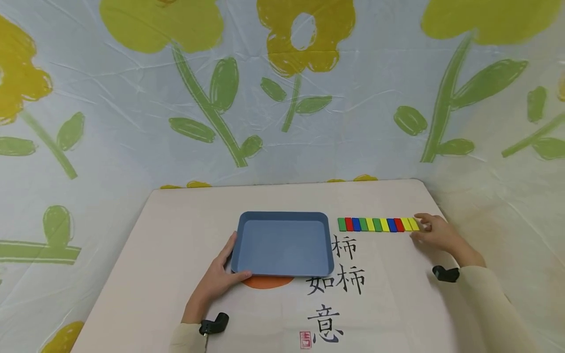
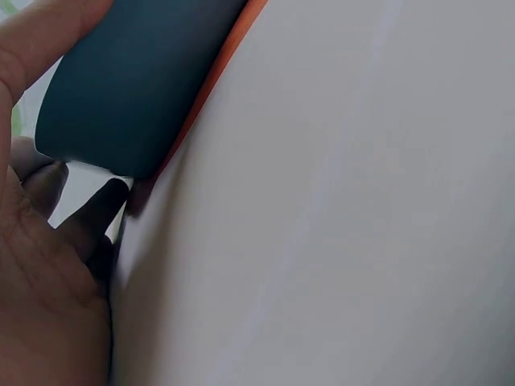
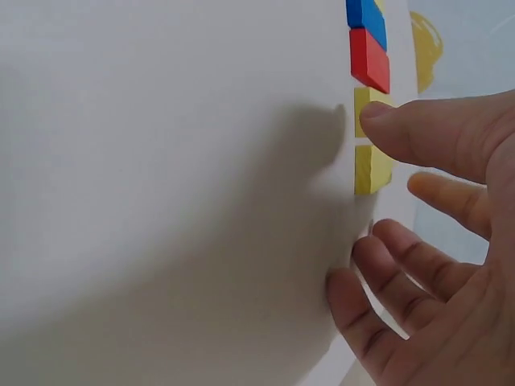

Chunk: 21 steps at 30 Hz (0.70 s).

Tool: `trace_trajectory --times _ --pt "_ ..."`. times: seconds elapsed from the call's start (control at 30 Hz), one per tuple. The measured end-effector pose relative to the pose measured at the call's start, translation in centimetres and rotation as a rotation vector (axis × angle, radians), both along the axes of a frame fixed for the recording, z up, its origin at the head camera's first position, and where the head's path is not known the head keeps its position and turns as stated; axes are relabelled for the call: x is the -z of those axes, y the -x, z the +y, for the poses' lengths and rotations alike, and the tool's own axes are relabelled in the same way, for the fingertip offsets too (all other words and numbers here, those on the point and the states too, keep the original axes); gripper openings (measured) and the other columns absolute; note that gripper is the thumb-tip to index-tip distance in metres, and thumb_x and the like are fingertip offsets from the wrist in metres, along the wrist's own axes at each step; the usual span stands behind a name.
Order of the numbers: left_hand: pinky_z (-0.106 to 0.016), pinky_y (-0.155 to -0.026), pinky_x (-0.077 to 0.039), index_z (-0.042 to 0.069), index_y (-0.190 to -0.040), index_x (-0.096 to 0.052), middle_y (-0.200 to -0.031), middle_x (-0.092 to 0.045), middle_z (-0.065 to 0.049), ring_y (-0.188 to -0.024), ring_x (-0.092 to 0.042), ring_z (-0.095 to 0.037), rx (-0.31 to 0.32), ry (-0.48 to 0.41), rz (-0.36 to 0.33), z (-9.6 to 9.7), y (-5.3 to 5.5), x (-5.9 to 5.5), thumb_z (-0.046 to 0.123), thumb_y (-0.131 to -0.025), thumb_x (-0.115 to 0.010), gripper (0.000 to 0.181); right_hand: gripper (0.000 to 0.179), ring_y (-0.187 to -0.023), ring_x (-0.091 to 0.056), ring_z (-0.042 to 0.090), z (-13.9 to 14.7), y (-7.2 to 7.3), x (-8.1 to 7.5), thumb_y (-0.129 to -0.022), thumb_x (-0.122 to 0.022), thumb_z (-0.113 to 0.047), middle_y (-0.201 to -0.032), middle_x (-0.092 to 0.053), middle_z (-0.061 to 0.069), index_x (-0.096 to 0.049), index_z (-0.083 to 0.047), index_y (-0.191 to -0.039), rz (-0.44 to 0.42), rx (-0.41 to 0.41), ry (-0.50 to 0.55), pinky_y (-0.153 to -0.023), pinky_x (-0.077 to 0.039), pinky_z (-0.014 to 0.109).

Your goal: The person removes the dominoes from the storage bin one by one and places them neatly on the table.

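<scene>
At the middle of the table lies a blue-grey rectangular tray. My left hand holds its near left corner, thumb at the front edge and fingers along the left side. Dark tray wall shows between thumb and fingers in the left wrist view. Right of the tray runs a straight row of coloured wooden blocks in green, red, blue and yellow. My right hand is at the row's right end, fingers spread around the last yellow block. In the right wrist view its thumb overlaps the neighbouring yellow block.
The pale table cover bears black brush characters, a red seal print and an orange shape partly under the tray. A flower-printed cloth hangs behind and beside the table. Each wrist wears a small black camera.
</scene>
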<state>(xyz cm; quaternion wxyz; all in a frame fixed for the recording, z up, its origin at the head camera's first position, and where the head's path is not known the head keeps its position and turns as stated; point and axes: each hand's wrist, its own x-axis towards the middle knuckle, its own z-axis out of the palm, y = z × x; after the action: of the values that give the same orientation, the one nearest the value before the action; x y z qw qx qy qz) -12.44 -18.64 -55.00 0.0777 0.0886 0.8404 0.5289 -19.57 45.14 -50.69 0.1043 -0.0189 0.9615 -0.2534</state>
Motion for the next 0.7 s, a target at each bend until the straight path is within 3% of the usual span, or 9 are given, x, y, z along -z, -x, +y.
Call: trace_trajectory --times 0.37,0.7 --pt "-0.065 -0.123 -0.022 0.033 -0.167 -0.013 -0.174 -0.014 0.001 -0.16 -0.015 -0.032 0.019 0.086 0.003 -1.3 0.4 -0.3 0.04 -0.081 -0.088 0.113 0.078 -0.113 -0.057 0.056 -1.3 -0.8 0.0 -0.093 -0.075 -0.03 -0.132 -0.049 0.043 -0.038 0.01 -0.149 0.035 -0.016 0.003 -0.091 -0.054 0.065" --pt "-0.067 -0.121 -0.025 0.026 -0.167 -0.019 -0.17 -0.026 -0.01 -0.157 -0.023 -0.039 -0.004 0.129 -0.027 -1.7 0.5 -1.2 0.043 -0.084 -0.083 0.106 0.075 -0.126 -0.039 0.059 -3.4 -1.1 -0.2 -0.093 -0.074 -0.029 -0.14 -0.044 0.043 -0.04 0.011 -0.147 0.097 -0.04 -0.049 -0.1 -0.04 0.077"
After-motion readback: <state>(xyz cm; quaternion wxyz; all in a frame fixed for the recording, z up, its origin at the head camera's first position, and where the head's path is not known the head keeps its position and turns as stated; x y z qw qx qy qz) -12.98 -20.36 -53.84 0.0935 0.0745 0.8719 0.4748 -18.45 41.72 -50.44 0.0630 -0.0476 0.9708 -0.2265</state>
